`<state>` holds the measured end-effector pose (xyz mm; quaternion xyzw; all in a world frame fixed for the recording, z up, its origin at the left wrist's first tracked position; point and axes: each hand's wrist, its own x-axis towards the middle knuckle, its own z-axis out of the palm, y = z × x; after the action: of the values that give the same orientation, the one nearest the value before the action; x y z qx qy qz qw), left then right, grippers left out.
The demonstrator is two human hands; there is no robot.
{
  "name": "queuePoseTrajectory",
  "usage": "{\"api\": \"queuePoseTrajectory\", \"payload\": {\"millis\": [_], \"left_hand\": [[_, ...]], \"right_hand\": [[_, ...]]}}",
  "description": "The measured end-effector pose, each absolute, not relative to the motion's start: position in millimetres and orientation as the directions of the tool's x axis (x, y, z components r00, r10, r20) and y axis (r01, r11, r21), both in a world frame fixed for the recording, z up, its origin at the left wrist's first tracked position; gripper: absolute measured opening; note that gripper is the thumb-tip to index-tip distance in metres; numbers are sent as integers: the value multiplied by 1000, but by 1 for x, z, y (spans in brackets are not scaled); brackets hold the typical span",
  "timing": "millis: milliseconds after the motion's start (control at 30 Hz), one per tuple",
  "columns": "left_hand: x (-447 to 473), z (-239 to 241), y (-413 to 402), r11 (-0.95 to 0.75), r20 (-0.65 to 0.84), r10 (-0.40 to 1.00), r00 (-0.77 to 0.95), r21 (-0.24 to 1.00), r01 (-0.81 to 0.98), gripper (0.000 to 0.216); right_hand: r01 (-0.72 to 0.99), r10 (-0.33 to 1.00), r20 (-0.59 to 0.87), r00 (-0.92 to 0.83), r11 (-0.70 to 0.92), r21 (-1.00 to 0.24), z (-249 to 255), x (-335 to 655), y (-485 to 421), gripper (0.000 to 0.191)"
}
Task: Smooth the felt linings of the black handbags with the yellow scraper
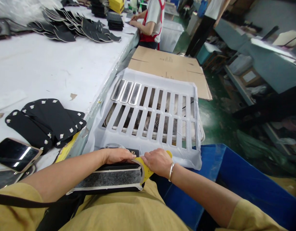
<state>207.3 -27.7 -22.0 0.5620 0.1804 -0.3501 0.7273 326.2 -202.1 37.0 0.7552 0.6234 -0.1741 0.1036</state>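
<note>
A black box-shaped bag piece (107,178) lies across my lap, its long grey side panel bordered by pale edges. My left hand (120,155) holds its top, with the fingertips near a small gold-coloured fitting (133,152). At the piece's right end, my right hand (159,163) is closed round a thin yellow scraper-like sheet (146,172). The sheet is against the curved pale rim of that end; its contact edge is partly hidden. Just beyond both hands stands a white slotted tray (148,146), with three pale-rimmed dark strips (126,92) at its far left.
On the white table (51,67) at left lie black rounded panels (51,118) and a phone (16,154). Stacked dark pieces (73,25) are farther back. A blue bin (244,179) stands at right, cardboard (167,62) beyond the tray. A co-worker (152,22) works at the table.
</note>
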Motion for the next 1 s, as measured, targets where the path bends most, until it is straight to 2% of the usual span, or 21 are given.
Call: {"api": "queuePoseTrajectory", "payload": {"millis": [167,367,567,667,733,833,1000], "left_hand": [[209,-20,-25,-62,-611,-282,740,781,622,43],[206,-10,-21,-157,-590,-255,766,807,570,39],[208,-9,-21,-157,-606,-224,764,796,585,41],[213,-11,-24,-72,-618,-277,736,777,626,42],[216,-11,-25,-79,-616,-301,728,777,625,42],[214,-10,-22,-183,-586,-288,758,810,557,44],[206,-7,-17,-288,-525,-257,811,843,455,43]], "right_hand": [[981,908,-393,145,-185,-65,34,328,-201,47],[997,906,-423,-25,-6,-71,40,341,-179,48],[989,899,-424,106,-140,-49,37,329,-192,48],[978,899,-399,178,-208,-33,34,319,-205,44],[970,890,-401,216,-244,-18,33,316,-209,41],[978,886,-432,168,-206,-41,35,319,-205,40],[990,904,-418,94,-129,-56,39,331,-187,52]]}}
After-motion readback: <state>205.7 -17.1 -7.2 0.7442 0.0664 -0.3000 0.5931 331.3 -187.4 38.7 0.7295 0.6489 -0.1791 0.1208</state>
